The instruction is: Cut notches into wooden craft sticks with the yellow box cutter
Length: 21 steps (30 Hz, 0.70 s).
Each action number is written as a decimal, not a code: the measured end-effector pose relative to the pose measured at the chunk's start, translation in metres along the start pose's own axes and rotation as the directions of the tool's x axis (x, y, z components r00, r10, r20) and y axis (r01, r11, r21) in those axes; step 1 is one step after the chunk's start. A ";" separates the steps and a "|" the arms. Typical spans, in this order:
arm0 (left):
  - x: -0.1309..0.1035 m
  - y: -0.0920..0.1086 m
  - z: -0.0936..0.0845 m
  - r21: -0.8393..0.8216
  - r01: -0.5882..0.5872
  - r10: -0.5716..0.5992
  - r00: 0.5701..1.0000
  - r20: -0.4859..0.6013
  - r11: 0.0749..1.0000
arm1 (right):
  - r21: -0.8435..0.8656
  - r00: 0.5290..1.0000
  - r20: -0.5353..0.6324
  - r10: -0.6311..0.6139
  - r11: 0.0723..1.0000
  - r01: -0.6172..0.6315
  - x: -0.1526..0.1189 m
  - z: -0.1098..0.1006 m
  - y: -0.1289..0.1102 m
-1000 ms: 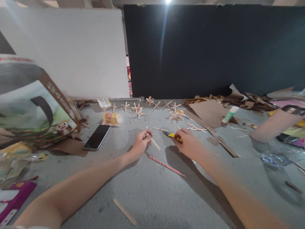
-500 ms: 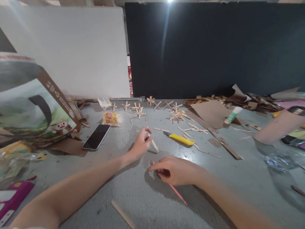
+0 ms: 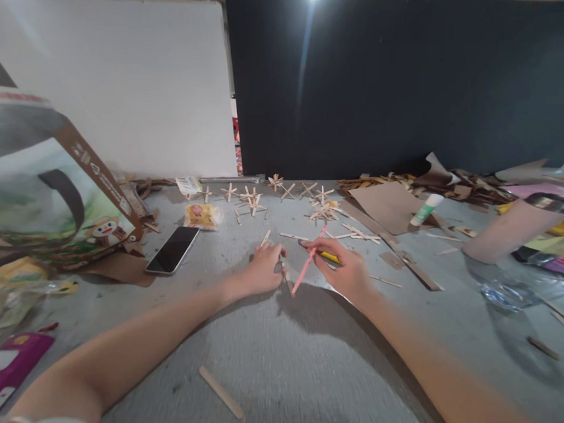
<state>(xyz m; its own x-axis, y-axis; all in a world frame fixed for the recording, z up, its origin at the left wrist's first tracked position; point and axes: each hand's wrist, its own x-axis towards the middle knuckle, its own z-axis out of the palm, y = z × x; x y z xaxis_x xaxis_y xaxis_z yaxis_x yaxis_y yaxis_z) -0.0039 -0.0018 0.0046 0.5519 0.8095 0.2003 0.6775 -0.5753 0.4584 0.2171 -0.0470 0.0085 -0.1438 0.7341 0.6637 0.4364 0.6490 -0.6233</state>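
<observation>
My right hand [image 3: 342, 265] is closed on a pink pencil [image 3: 304, 271], held slanting with its lower end near the table at the middle. Just left of the pencil, my left hand [image 3: 268, 269] has its fingers pinched on a small wooden stick [image 3: 285, 272], which lies partly under the fingertips. Behind that hand the end of another light stick [image 3: 265, 238] shows. A yellow cutter [image 3: 330, 257] is partly hidden behind my right fingers. One loose wooden stick [image 3: 221, 392] lies nearer the front of the table.
Crossed stick pieces [image 3: 252, 200] stand at the back, with loose sticks [image 3: 360, 233] to their right. A phone [image 3: 173, 250] and a yellow packet [image 3: 202, 217] are at left. Cardboard [image 3: 387, 206], a glue stick [image 3: 427, 210] and a pink bottle [image 3: 509, 231] are at right.
My right hand has moved up and to the right and lifted the pink pencil, turning it to the opposite slant. My left hand has shifted slightly down over the stick.
</observation>
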 end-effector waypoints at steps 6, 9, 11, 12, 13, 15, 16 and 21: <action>-0.004 0.011 -0.009 0.134 -0.030 0.045 0.993 -0.112 0.991 | 0.084 0.991 -0.037 0.132 0.988 -0.128 -0.002 0.010 0.010; -0.011 0.014 -0.014 0.135 -0.109 0.115 0.993 -0.040 0.985 | 0.091 0.986 0.017 0.164 0.982 -0.165 0.000 0.015 0.012; -0.016 0.013 -0.015 0.109 -0.136 0.134 0.991 0.029 0.985 | 0.132 0.978 0.061 0.197 0.970 -0.204 0.003 0.019 0.015; -0.018 0.012 -0.014 0.095 -0.133 0.129 0.991 0.045 0.987 | 0.160 0.973 0.086 0.216 0.961 -0.228 0.005 0.021 0.017; -0.021 0.010 -0.013 0.083 -0.116 0.113 0.993 0.034 0.990 | 0.186 0.966 0.119 0.230 0.950 -0.250 0.007 0.021 0.020; -0.024 0.006 -0.011 0.068 -0.102 0.100 0.995 0.025 0.992 | 0.227 0.951 0.202 0.236 0.933 -0.280 0.010 0.021 0.024; -0.026 0.004 -0.010 0.059 -0.104 0.103 0.995 0.018 0.993 | 0.241 0.942 0.242 0.233 0.926 -0.291 0.011 0.021 0.025; -0.028 0.001 -0.009 0.041 -0.087 0.086 0.996 0.027 0.995 | 0.225 0.905 0.313 0.287 0.904 -0.364 0.007 0.017 0.025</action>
<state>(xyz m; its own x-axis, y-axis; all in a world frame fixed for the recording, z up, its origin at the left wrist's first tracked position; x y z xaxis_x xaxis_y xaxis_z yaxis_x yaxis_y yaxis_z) -0.0231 -0.0242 0.0071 0.6212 0.7535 0.2153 0.6460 -0.6479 0.4036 0.2114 -0.0228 -0.0096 -0.2825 0.9136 0.2925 0.2470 0.3639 -0.8981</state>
